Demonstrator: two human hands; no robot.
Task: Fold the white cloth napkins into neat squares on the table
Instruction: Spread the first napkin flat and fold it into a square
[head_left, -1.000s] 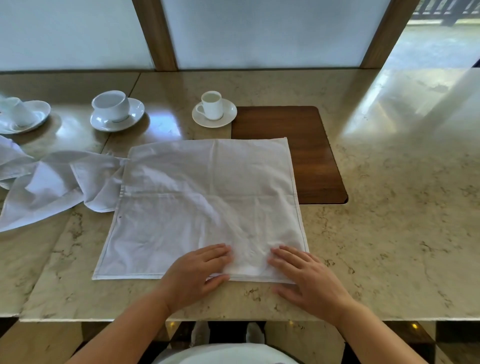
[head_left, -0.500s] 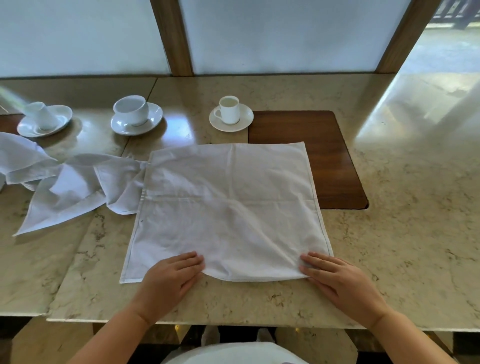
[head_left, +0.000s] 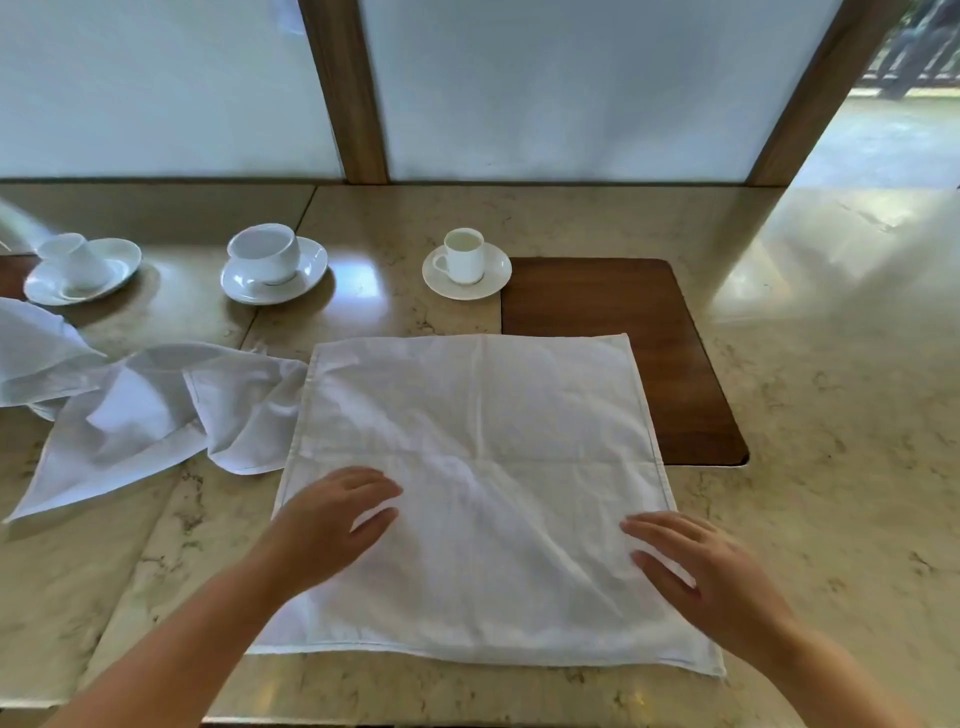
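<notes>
A large white napkin lies spread flat on the marble table, with crease lines crossing near its middle. My left hand rests flat on its left part, fingers straight and pointing right. My right hand lies flat on its right part, fingers spread and pointing left. Neither hand grips the cloth. The napkin's far right corner overlaps a dark wooden inset. A second white napkin lies crumpled to the left, touching the flat one's left edge.
Three white cups on saucers stand along the back: a small cup in the middle, a wider cup to its left, a tipped cup at far left. More white cloth shows at the left edge. Window panels rise behind.
Both hands moved from the napkin's near edge forward onto the cloth, spreading apart. The camera view shifted closer and lower.
</notes>
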